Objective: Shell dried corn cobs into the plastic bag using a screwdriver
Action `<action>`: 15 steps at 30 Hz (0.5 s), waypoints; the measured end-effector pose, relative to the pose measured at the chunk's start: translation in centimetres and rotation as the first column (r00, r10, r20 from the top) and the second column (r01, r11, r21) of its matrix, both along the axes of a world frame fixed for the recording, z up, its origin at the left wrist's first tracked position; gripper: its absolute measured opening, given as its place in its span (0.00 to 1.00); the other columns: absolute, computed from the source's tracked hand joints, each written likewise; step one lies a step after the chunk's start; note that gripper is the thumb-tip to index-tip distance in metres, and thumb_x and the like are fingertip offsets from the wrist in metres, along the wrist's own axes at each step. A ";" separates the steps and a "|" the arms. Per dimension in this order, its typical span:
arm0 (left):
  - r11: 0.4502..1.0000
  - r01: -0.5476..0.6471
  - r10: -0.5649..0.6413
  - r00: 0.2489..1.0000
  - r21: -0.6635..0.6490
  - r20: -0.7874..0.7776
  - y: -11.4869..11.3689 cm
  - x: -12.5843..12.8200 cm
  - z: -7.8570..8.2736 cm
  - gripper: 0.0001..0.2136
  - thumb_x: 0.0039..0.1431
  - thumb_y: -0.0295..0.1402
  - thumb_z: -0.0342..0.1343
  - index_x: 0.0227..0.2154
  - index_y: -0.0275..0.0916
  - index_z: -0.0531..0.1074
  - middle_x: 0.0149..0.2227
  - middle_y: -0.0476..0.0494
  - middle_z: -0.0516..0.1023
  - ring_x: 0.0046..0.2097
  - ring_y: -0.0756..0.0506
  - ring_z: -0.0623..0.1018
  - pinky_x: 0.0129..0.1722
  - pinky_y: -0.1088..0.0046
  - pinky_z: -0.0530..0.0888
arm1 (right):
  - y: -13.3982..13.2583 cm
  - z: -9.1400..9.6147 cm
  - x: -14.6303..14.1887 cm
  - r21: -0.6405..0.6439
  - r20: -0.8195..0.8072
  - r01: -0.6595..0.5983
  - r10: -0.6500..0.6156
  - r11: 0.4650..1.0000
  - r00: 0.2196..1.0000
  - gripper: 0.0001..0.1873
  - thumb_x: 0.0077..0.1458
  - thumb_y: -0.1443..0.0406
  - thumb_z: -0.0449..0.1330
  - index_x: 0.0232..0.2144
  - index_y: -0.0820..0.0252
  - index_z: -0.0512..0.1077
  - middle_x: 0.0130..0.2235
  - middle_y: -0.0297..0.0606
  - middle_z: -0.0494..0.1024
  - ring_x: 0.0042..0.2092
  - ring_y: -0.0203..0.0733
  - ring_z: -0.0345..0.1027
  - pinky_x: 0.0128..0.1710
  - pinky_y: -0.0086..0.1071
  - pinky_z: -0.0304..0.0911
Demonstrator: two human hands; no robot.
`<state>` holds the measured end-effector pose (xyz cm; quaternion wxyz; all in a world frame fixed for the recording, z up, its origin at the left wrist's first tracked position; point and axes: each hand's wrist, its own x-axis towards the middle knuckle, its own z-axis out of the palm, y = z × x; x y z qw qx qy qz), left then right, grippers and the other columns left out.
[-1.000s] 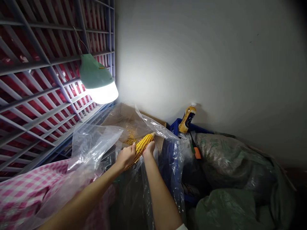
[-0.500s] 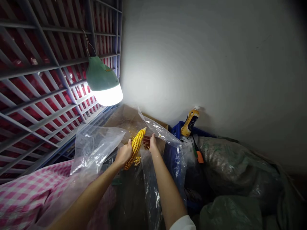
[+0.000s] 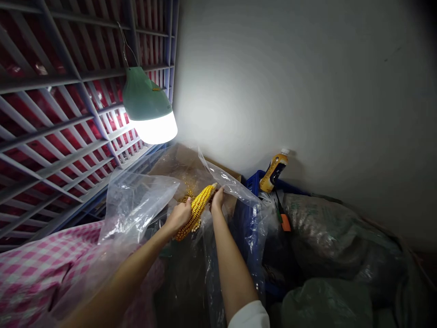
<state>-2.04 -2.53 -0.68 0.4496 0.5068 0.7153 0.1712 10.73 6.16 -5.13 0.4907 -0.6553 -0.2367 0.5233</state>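
My left hand (image 3: 179, 217) is wrapped round the lower part of a yellow corn cob (image 3: 200, 206). The ear slants up to the right, its kernels mostly on, with a few loose ones along its lower right side. Close by the pale tip is my right hand (image 3: 217, 200), thumb up and fingers curled. Something dark reddish shows between it and the ear; what it is I cannot make out. Loose corn kernels (image 3: 187, 195) lie beyond my left hand. Both hands are over a clear plastic bag (image 3: 136, 205) that stands open around them.
A lit green lamp (image 3: 150, 107) hangs on a slatted plastic crate (image 3: 61, 123) at left. A cardboard box (image 3: 225, 170) stands by the wall. On the right are a blue crate (image 3: 252, 182), a yellow bottle (image 3: 273, 171) and full sacks (image 3: 327, 228). Pink checked cloth (image 3: 44, 264) lies lower left.
The corn cob's tip has swung right and lies lower, against my right hand. My right hand has risen slightly and closed in on the ear. More loose kernels show beyond my left hand.
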 end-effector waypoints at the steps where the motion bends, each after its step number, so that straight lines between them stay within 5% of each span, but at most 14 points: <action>1: 1.000 -0.020 0.020 1.000 -0.008 -0.009 0.1 -0.1 0.0 0.37 0.58 0.47 0.27 0.42 0.18 0.72 0.45 0.17 0.71 0.50 0.32 0.71 0.46 0.64 0.64 | 0.1 0.3 0.1 -0.043 -0.005 -0.011 0.011 0.999 1.000 0.27 0.59 0.51 0.39 0.27 0.61 0.70 0.22 0.37 0.72 0.27 0.40 0.68 0.26 0.31 0.63; 9: 0.997 -0.070 0.072 0.994 0.026 -0.082 0.3 -0.3 -0.1 0.38 0.58 0.49 0.24 0.39 0.23 0.74 0.43 0.21 0.74 0.49 0.31 0.72 0.45 0.62 0.66 | -3.3 2.1 -2.0 -0.135 0.014 -0.106 0.109 0.985 0.994 0.30 0.54 0.44 0.41 0.31 0.60 0.72 0.26 0.38 0.74 0.29 0.40 0.69 0.27 0.32 0.63; 15: 0.992 -0.121 0.121 0.993 -0.033 0.009 0.2 0.3 -0.6 0.32 0.60 0.42 0.28 0.41 0.21 0.72 0.45 0.22 0.73 0.51 0.34 0.71 0.46 0.66 0.66 | -5.2 1.4 -4.6 -0.147 0.188 0.022 0.006 0.989 0.982 0.28 0.55 0.47 0.43 0.18 0.58 0.66 0.31 0.47 0.75 0.39 0.49 0.69 0.38 0.37 0.62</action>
